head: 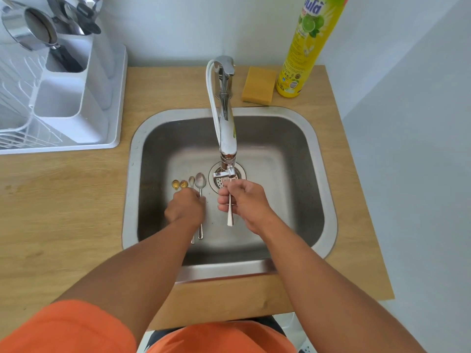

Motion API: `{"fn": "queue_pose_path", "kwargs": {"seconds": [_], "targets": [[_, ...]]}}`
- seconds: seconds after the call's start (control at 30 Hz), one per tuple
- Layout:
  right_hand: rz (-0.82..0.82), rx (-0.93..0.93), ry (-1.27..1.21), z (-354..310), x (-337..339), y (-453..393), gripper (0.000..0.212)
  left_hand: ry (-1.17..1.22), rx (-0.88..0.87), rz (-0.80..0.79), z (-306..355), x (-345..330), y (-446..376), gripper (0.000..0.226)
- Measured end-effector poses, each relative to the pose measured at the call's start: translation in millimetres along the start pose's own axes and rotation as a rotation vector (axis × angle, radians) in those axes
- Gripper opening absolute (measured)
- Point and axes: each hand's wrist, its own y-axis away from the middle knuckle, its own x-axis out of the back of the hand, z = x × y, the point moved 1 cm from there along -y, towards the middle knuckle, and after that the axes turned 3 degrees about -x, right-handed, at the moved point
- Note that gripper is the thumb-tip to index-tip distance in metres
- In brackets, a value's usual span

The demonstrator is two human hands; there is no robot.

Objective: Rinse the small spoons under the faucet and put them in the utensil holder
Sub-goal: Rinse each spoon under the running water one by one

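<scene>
1. Four small spoons lie side by side on the floor of the stainless sink (pixel 316 174), left of the drain strainer (pixel 219 183): two gold-bowled spoons (pixel 179 184) on the left, then a slim silver spoon (pixel 192 180), then a larger silver teaspoon (pixel 200 180). Their bowls point toward the faucet and their handles run back toward you.
2. Your left hand (pixel 185 207) is down over the handles of these spoons, fingers curled. It hides the handles, so whether it pinches one or only rests on them cannot be told.
3. Your right hand (pixel 240 198) grips a fifth silver spoon (pixel 230 215). The fingers wrap round its upper part, and the handle hangs out below the hand, pointing toward you.
4. The bowl of that spoon is hidden behind your fingers, just under the faucet spout (pixel 227 171). No water stream can be made out there.
5. The chrome faucet (pixel 226 118) reaches from the back edge of the sink out over the drain, its lever (pixel 224 63) at the top.
6. The white utensil holder (pixel 66 98) stands in the dish rack (pixel 15 138) on the wooden counter (pixel 63 205), well to the left of the sink. Its far compartments hold dark-handled utensils (pixel 67 59), and a steel cup (pixel 28 28) lies beside them.
7. A yellow sponge (pixel 258 85) sits behind the sink, with a yellow dish soap bottle (pixel 308 47) just beside it on the right.
</scene>
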Motion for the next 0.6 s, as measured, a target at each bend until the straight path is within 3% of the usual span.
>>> {"fn": "queue_pose_path", "kwargs": {"seconds": [0.23,0.6], "targets": [[0.093,-0.047,0.030,13.0,22.0,-4.7,0.016,0.065,0.027,0.034,3.0,-5.6,-1.2,0.017],[0.205,-0.070,0.085,25.4,28.2,-13.3,0.019,0.745,0.267,-0.141,9.9,-5.0,13.8,0.006]]}}
